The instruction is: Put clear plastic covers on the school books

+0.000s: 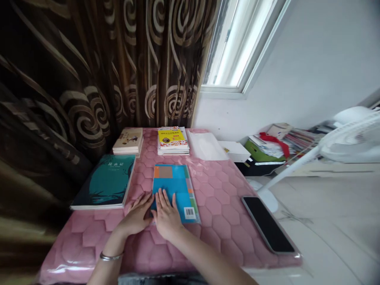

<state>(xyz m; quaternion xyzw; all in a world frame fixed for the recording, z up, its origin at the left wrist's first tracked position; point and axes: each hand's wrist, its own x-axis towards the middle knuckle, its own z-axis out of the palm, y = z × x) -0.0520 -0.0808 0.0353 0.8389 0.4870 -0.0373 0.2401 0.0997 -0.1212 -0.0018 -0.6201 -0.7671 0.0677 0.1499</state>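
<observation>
A blue book point(175, 184) lies flat, barcode side up, in the middle of the pink padded table point(219, 229). Across its lower left part my right hand point(166, 211) rests with the fingers stretched out and a little apart. My left hand point(139, 213) lies at the book's left edge, fingers extended, its tips meeting the book's side. A silver bangle circles the left wrist. To the left of that hand is a large teal book point(111, 178) with white lettering, lying on at least one other book.
Small beige books point(127, 140) and a yellow-and-white stack point(172, 139) stand at the back. Beside them lies a translucent sheet point(208, 145). A dark phone or tablet point(267, 223) sits near the right edge. Beyond stand a white fan point(297, 166) and a green bin point(261, 151) of papers.
</observation>
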